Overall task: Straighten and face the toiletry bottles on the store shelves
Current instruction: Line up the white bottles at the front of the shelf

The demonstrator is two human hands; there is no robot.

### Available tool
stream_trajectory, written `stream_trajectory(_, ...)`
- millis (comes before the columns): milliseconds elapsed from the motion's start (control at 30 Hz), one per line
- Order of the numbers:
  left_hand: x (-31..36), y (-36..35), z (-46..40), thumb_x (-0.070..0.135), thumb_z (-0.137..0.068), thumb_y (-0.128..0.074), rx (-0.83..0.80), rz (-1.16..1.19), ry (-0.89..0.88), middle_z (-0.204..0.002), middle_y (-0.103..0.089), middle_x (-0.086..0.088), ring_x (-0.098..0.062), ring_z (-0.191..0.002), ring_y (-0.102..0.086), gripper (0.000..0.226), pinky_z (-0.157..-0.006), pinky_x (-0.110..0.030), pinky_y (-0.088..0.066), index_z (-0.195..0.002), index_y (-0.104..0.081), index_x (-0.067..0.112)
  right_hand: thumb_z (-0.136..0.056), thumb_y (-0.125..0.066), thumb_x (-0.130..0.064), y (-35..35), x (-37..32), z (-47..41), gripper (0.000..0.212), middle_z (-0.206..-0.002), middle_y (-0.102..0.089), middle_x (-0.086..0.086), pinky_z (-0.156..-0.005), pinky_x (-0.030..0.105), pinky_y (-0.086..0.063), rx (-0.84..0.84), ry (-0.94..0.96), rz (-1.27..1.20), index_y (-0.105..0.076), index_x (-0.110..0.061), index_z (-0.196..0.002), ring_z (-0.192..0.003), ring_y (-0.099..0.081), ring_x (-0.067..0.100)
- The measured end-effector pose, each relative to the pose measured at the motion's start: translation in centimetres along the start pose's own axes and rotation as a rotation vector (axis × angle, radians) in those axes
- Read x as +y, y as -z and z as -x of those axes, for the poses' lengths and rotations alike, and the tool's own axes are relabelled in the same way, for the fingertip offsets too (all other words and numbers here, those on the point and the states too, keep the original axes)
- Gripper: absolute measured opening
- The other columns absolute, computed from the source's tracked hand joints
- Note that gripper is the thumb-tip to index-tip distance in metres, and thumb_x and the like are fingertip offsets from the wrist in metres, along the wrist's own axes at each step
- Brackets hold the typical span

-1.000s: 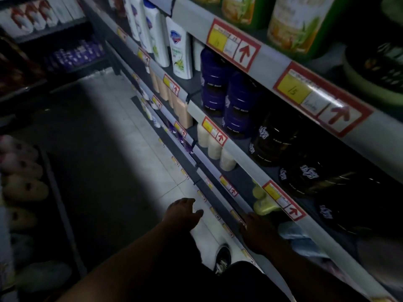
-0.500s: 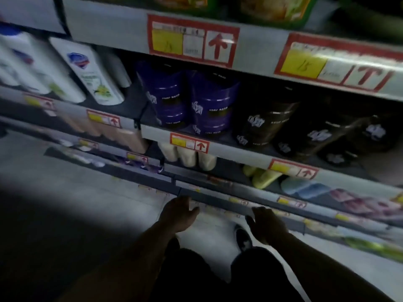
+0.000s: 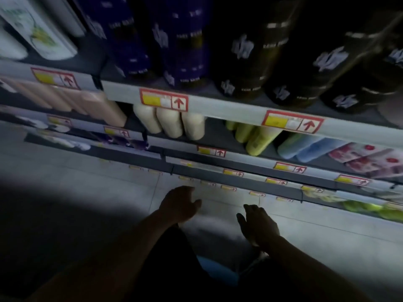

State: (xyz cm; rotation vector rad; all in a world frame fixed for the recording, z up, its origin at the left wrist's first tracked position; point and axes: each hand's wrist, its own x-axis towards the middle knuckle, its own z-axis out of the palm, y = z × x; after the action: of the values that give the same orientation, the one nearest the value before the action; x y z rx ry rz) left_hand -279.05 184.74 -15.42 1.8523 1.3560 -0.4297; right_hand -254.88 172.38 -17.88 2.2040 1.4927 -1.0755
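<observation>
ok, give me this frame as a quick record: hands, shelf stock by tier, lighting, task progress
left hand: low over the floor in front of the bottom shelves, fingers relaxed, holds nothing
right hand: beside it, fingers straight, holds nothing
upper tier: purple bottles, then dark bottles to their right
middle tier: cream bottles, yellow-green bottles, pale blue bottles
price tags: red-framed, yellow patch, up arrow, on the shelf edges
lighting: dim, image blurred, labels unreadable
progress: no bottle touched
</observation>
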Motion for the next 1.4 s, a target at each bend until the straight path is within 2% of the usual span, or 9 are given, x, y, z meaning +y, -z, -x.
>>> stream_trajectory(100, -1.3, -4.4, -3.6, 0.075, -0.089, -0.039, -0.007, -0.001, 0.002, -0.151, -0.057, -0.001, -0.024, -0.137, -0.053, 0.079, -0.114, -0.043, -0.045, -0.149, -0.051, 0.024, -0.107, -0.033, -0.055, -3.2, 2.2, -2.8, 0.060, -0.158, -0.043, 0.002, -0.110, 0.042, -0.045, -0.028, 0.013, -0.001, -0.033, -0.022, -0.158, -0.142, -0.044, 0.023)
stream_trajectory(300, -5.4, -13.0, -12.3, 0.058, -0.102, -0.049, 0.004, -0.071, -0.039, -0.157, -0.049, -0.004, -0.026, -0.145, -0.045, 0.066, -0.120, -0.041, -0.036, -0.155, -0.044, 0.019, -0.107, -0.034, -0.055, -12.0, 5.4, -11.4, 0.062, -0.162, -0.039, 0.002, -0.113, 0.043, -0.043, -0.033, 0.016, -0.002, -0.031, -0.023, -0.159, -0.145, -0.041, 0.023)
stream_trajectory(500, -10.1, -22.7, -24.1, 0.060, -0.102, -0.049, -0.051, -0.207, -0.086, -0.167, -0.035, -0.005, -0.027, -0.151, -0.036, 0.074, -0.124, -0.041, -0.030, -0.161, -0.034, 0.019, -0.107, -0.034, -0.055, -22.1, 7.9, -22.4, 0.061, -0.164, -0.036, -0.002, -0.115, 0.043, -0.041, -0.003, 0.023, 0.022, -0.029, -0.026, -0.161, -0.147, -0.038, 0.021)
stream_trajectory(733, -11.3, -27.9, -33.0, 0.066, -0.102, -0.044, -0.098, -0.395, -0.196, -0.170, -0.028, -0.003, -0.024, -0.155, -0.030, 0.076, -0.125, -0.037, -0.027, -0.162, -0.031, 0.022, -0.106, -0.040, -0.056, -29.4, 9.4, -31.5, 0.063, -0.159, -0.044, 0.004, -0.115, 0.040, -0.043, -0.023, 0.107, 0.147, -0.036, -0.021, -0.158, -0.144, -0.045, 0.022)
stream_trajectory(867, -9.7, -29.4, -32.6, 0.059, -0.099, -0.050, -0.016, -0.484, -0.279, -0.162, -0.043, -0.004, -0.026, -0.146, -0.042, 0.064, -0.118, -0.038, -0.036, -0.152, -0.047, 0.023, -0.105, -0.040, -0.057, -30.2, 9.4, -32.3, 0.059, -0.148, -0.054, 0.006, -0.109, 0.040, -0.047, -0.002, 0.113, 0.207, -0.046, -0.019, -0.150, -0.134, -0.053, 0.024)
stream_trajectory(967, -9.6, -29.8, -30.8, 0.056, -0.094, -0.054, 0.098, -0.495, -0.332, -0.152, -0.053, -0.004, -0.027, -0.137, -0.050, 0.059, -0.112, -0.039, -0.041, -0.142, -0.055, 0.023, -0.104, -0.038, -0.059, -29.3, 8.6, -31.0, 0.063, -0.155, -0.048, 0.011, -0.115, 0.042, -0.041, 0.006, 0.120, 0.225, -0.046, -0.018, -0.152, -0.141, -0.047, 0.030)
stream_trajectory(1133, -11.0, -28.8, -26.2, 0.053, -0.092, -0.057, 0.185, -0.484, -0.276, -0.156, -0.047, -0.002, -0.028, -0.141, -0.046, 0.061, -0.114, -0.038, -0.039, -0.145, -0.050, 0.025, -0.104, -0.039, -0.058, -27.3, 7.2, -25.8, 0.064, -0.162, -0.040, 0.012, -0.120, 0.040, -0.036, 0.128, 0.137, 0.197, -0.042, -0.019, -0.155, -0.147, -0.041, 0.032)
stream_trajectory(1267, -11.0, -27.2, -24.2, 0.054, -0.090, -0.057, 0.245, -0.449, -0.203, -0.137, -0.060, -0.003, -0.027, -0.126, -0.056, 0.043, -0.098, -0.036, -0.047, -0.120, -0.060, 0.024, -0.104, -0.042, -0.055, -26.4, 7.3, -23.5, 0.059, -0.154, -0.049, 0.012, -0.112, 0.038, -0.042, 0.242, 0.138, 0.124, -0.050, -0.016, -0.148, -0.141, -0.048, 0.031)
stream_trajectory(1400, -9.6, -26.3, -22.3, 0.054, -0.095, -0.054, 0.291, -0.428, -0.198, -0.147, -0.053, -0.007, -0.028, -0.133, -0.050, 0.058, -0.108, -0.042, -0.044, -0.139, -0.054, 0.017, -0.101, -0.045, -0.057, -25.2, 7.5, -23.0, 0.060, -0.151, -0.053, 0.010, -0.110, 0.037, -0.044, 0.259, 0.165, 0.072, -0.051, -0.018, -0.147, -0.138, -0.051, 0.030)
